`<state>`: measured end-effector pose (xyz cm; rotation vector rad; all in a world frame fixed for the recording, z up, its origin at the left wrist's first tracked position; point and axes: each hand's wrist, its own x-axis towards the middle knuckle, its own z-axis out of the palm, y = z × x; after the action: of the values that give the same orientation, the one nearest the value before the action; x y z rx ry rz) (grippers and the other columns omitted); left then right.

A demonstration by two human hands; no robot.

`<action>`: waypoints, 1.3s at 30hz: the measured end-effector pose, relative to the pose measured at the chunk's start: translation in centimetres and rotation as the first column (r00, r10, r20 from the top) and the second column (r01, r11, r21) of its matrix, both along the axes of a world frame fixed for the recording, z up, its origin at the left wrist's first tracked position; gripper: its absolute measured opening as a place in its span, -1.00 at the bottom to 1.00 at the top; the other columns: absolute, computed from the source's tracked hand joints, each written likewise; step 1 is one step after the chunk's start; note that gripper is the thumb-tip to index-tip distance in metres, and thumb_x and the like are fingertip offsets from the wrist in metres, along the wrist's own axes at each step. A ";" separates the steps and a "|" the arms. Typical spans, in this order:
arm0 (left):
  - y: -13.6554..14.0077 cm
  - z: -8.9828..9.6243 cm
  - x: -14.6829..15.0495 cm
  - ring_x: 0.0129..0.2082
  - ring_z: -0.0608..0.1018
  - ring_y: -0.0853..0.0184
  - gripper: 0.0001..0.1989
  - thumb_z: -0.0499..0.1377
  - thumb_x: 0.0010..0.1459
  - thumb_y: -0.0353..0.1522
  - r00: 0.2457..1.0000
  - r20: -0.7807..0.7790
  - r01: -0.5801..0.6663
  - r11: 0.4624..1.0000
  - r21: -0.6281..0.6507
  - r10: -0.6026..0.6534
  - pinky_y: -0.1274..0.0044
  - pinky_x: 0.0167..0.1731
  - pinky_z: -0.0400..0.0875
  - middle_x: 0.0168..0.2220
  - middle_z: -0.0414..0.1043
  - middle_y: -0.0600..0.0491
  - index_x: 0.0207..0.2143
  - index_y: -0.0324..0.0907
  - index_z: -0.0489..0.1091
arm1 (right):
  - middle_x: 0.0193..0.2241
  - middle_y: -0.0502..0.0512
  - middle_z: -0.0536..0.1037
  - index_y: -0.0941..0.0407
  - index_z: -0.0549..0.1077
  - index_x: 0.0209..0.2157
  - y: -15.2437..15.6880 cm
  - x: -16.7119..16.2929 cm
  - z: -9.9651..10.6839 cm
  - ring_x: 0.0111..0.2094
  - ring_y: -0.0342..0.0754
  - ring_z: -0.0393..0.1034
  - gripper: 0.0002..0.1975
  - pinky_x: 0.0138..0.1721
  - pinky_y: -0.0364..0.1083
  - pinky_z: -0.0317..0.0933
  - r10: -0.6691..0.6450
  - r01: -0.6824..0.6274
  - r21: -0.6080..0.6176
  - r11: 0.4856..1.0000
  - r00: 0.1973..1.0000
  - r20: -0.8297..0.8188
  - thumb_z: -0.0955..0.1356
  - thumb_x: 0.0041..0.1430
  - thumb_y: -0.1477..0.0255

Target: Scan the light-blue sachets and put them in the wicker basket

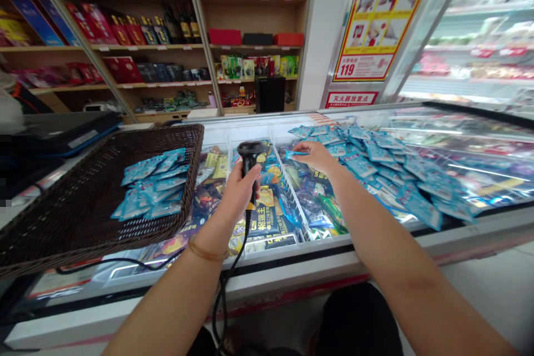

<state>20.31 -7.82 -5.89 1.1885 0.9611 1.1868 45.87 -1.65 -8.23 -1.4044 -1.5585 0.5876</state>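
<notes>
A: ok so where's the packet at?

B: Small blue packet (294,154) is over the chest freezer, pinched between thumb and fingers of the right hand (315,156). It's just right of the scanner's head; can't tell if it touches the glass.

A: And the other hand?

B: Left hand (242,186) is wrapped around the grip of a black handheld barcode scanner (251,149), cable (247,228) trailing down over the freezer edge.

A: What's the surface like?

B: Chest freezer (292,273) with a glass top and white frame. You can see colorful packaged goods (262,217) and white wire dividers (290,189) through it. Big heap of blue packets (375,161) on the right, brown wicker basket (195,161) on the left with a smaller batch of blue packets (154,183) in it.

A: Room?

B: Shop, pretty clearly. Wooden shelves (254,48) of boxes and bottles behind, a red-and-yellow poster (369,16) reading 119, and a lit display case (479,55) far right.
</notes>
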 end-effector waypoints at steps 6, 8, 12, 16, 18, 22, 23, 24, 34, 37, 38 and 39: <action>0.1 -0.2 0.0 -0.71 0.34 0.49 -0.64 0.34 -0.02 -0.12 1.000 -0.023 0.010 1.000 0.007 -0.010 0.61 -0.72 0.23 -0.54 0.36 0.18 -0.32 -0.13 0.32 | -0.42 -0.01 0.60 0.13 0.54 -0.35 0.2 0.5 -0.4 -0.29 0.02 0.52 -0.72 -0.12 0.00 0.38 -0.133 0.134 -0.019 0.991 0.990 0.046 0.42 -0.24 0.54; 0.1 -0.3 -0.1 -0.72 0.33 0.48 -0.65 0.33 -0.02 -0.12 0.999 -0.034 0.020 1.000 0.002 -0.020 0.60 -0.72 0.23 -0.56 0.35 0.18 -0.33 -0.12 0.32 | -0.46 -0.05 0.57 0.12 0.53 -0.26 0.3 0.5 -0.3 -0.34 0.02 0.50 -0.61 -0.20 0.00 0.40 -0.218 0.217 -0.024 0.976 0.975 -0.037 0.44 -0.28 0.51; 0.2 -0.3 -0.1 -0.73 0.33 0.47 -0.63 0.33 -0.03 -0.10 0.998 -0.037 0.057 0.998 -0.023 -0.058 0.59 -0.73 0.22 -0.58 0.35 0.18 -0.35 -0.12 0.29 | -0.47 -0.05 0.57 0.09 0.47 -0.28 0.4 -0.2 0.0 -0.38 -0.01 0.51 -0.62 -0.30 -0.03 0.42 -0.180 0.134 -0.158 0.978 0.926 -0.331 0.51 -0.25 0.39; -0.4 0.1 -0.2 -0.73 0.33 0.48 -0.61 0.33 -0.04 -0.09 0.989 -0.011 0.149 0.989 -0.022 -0.149 0.60 -0.72 0.23 -0.61 0.33 0.19 -0.35 -0.13 0.28 | -0.42 -0.04 0.61 0.06 0.44 -0.34 0.4 -1.4 0.1 -0.32 -0.03 0.55 -0.68 -0.21 -0.03 0.45 -0.126 0.025 -0.184 0.983 0.816 -0.563 0.54 -0.16 0.36; -0.8 0.4 -0.2 -0.74 0.33 0.48 -0.61 0.32 -0.02 -0.07 0.982 -0.034 0.187 0.982 -0.027 -0.188 0.61 -0.71 0.23 -0.64 0.30 0.21 -0.34 -0.13 0.28 | -0.43 -0.03 0.62 0.05 0.41 -0.33 0.4 -1.9 0.1 -0.31 -0.03 0.57 -0.72 -0.17 0.00 0.46 -0.113 0.002 -0.168 0.986 0.747 -0.655 0.52 -0.05 0.34; -1.7 0.8 -0.1 -0.77 0.31 0.48 -0.60 0.30 0.02 -0.05 0.969 -0.101 0.229 0.973 0.021 -0.226 0.62 -0.73 0.18 -0.67 0.28 0.23 -0.33 -0.13 0.28 | -0.47 0.00 0.62 0.04 0.34 -0.36 0.3 -2.8 0.5 -0.32 -0.02 0.59 -0.82 -0.16 0.03 0.48 -0.088 -0.025 -0.135 0.991 0.642 -0.762 0.43 0.17 0.34; -1.9 0.8 0.0 -0.77 0.31 0.48 -0.60 0.30 0.03 -0.05 0.966 -0.118 0.236 0.971 0.044 -0.230 0.63 -0.73 0.17 -0.68 0.28 0.23 -0.33 -0.13 0.28 | -0.47 0.00 0.62 0.04 0.34 -0.37 0.3 -2.9 0.7 -0.32 -0.02 0.59 -0.83 -0.16 0.02 0.48 -0.088 -0.025 -0.133 0.991 0.627 -0.774 0.41 0.20 0.35; -2.1 0.8 0.1 -0.78 0.30 0.48 -0.61 0.30 0.03 -0.06 0.963 -0.137 0.240 0.969 0.064 -0.230 0.63 -0.74 0.15 -0.68 0.27 0.24 -0.32 -0.13 0.28 | -0.48 0.00 0.61 0.05 0.34 -0.38 0.2 -3.0 0.8 -0.33 -0.03 0.59 -0.84 -0.17 0.01 0.48 -0.093 -0.021 -0.136 0.991 0.620 -0.779 0.40 0.21 0.35; -2.5 0.8 0.3 -0.78 0.28 0.47 -0.69 0.28 0.05 -0.19 0.924 -0.285 0.289 0.954 0.077 -0.257 0.61 -0.74 0.19 -0.70 0.22 0.28 -0.28 -0.12 0.25 | -0.58 -0.11 0.54 0.06 0.32 -0.44 0.1 -2.7 0.8 -0.51 -0.16 0.51 -0.72 -0.35 -0.17 0.38 -0.114 0.011 -0.145 0.989 0.672 -0.732 0.47 0.10 0.25; -2.4 0.7 0.2 -0.78 0.28 0.46 -0.72 0.26 0.05 -0.21 0.918 -0.291 0.297 0.953 0.056 -0.269 0.61 -0.73 0.18 -0.72 0.22 0.27 -0.31 -0.12 0.23 | -0.57 -0.10 0.54 0.06 0.35 -0.42 0.0 -2.9 1.0 -0.50 -0.16 0.51 -0.75 -0.32 -0.16 0.39 -0.087 -0.003 -0.117 0.993 0.652 -0.754 0.47 0.09 0.26; -2.4 0.7 0.2 -0.78 0.28 0.46 -0.73 0.25 0.05 -0.22 0.917 -0.295 0.296 0.954 0.052 -0.269 0.61 -0.73 0.18 -0.72 0.22 0.27 -0.30 -0.12 0.23 | -0.57 -0.10 0.54 0.07 0.36 -0.42 -0.1 -2.9 1.1 -0.50 -0.15 0.51 -0.76 -0.31 -0.15 0.40 -0.085 -0.002 -0.113 0.994 0.644 -0.760 0.47 0.10 0.28; -2.4 0.7 0.2 -0.78 0.28 0.46 -0.73 0.24 0.05 -0.23 0.915 -0.299 0.297 0.953 0.051 -0.270 0.60 -0.73 0.17 -0.72 0.22 0.27 -0.30 -0.12 0.23 | -0.57 -0.10 0.54 0.07 0.36 -0.42 -0.1 -3.0 1.2 -0.49 -0.15 0.51 -0.77 -0.29 -0.15 0.40 -0.085 -0.002 -0.111 0.994 0.639 -0.765 0.46 0.11 0.29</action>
<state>20.50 -10.23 -5.17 1.5531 0.9138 0.8475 42.89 -1.75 -7.04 -1.0234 -0.7933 1.0848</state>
